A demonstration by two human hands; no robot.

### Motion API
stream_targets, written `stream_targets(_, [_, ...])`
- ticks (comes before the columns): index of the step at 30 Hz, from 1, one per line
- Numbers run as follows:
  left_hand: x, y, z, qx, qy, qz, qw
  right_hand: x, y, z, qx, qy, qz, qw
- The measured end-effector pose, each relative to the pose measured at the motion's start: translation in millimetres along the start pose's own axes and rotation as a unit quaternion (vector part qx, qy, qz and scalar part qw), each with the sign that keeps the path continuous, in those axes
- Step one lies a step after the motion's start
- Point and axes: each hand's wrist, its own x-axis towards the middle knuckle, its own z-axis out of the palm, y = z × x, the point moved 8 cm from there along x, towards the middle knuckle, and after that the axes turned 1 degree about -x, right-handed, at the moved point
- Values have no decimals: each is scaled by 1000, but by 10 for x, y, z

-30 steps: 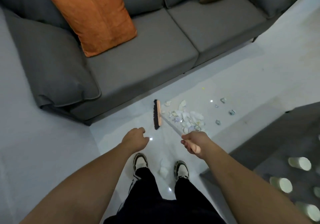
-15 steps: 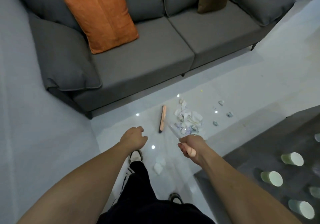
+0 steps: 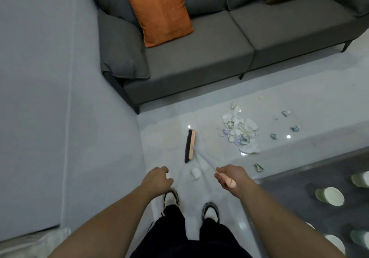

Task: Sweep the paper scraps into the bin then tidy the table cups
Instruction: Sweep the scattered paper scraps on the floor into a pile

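Observation:
My right hand (image 3: 229,177) grips the pale handle of a broom whose peach-and-black head (image 3: 189,145) rests on the white floor, left of a pile of paper scraps (image 3: 239,131). Smaller scraps lie scattered to the right (image 3: 274,136) and one near my right hand (image 3: 258,167). One white scrap (image 3: 195,173) lies between my hands, in front of my shoes. My left hand (image 3: 157,180) hangs loosely curled and holds nothing. Pale paper cups (image 3: 330,196) lie on a dark grey table (image 3: 295,178) at the lower right. No bin is in view.
A grey sofa (image 3: 199,62) with an orange cushion (image 3: 160,11) stands beyond the scraps. A grey wall (image 3: 50,98) runs along the left side. My shoes (image 3: 170,198) stand on the glossy white floor (image 3: 219,102) between wall and table.
The broom head has swung left, away from the scrap pile, and turned so its bristles show. The view has shifted right and back; my hands stay in roughly the same pose.

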Motion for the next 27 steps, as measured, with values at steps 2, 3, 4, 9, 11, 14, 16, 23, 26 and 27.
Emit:
stream_targets(2, [-46, 59, 17, -7, 6, 10, 1000, -51, -10, -99, -23, 23, -30, 999])
stream_targets(3, [-60, 102, 12, -8, 12, 17, 1000, -81, -16, -120, -23, 32, -44, 998])
stream_targets(4, [-65, 148, -1, -7, 20, 26, 999, -112, -20, -137, -23, 42, -56, 997])
stream_targets(9, [-73, 262, -53, 0, 43, 59, 997, -309, 150, -263, -79, 63, -66, 993])
stream_targets(11, [-96, 237, -36, 2, 43, 70, 997, -430, 296, -247, -104, 45, -47, 992])
stream_targets(14, [-144, 128, 13, -8, 41, 79, 996, -588, 558, -128, -134, -1, -10, 991])
stream_targets(16, [-182, 50, 49, -17, 37, 84, 996, -684, 734, -5, -143, -35, 23, 989])
stream_targets(23, [-227, -90, 38, -21, 29, 104, 994, -778, 1047, -13, -201, 77, -11, 977])
stream_targets(26, [-217, -83, -20, -19, 24, 112, 993, -756, 997, -195, -177, 137, -48, 974])
stream_targets(27, [-213, -74, -39, -19, 25, 113, 993, -747, 969, -225, -170, 146, -57, 973])
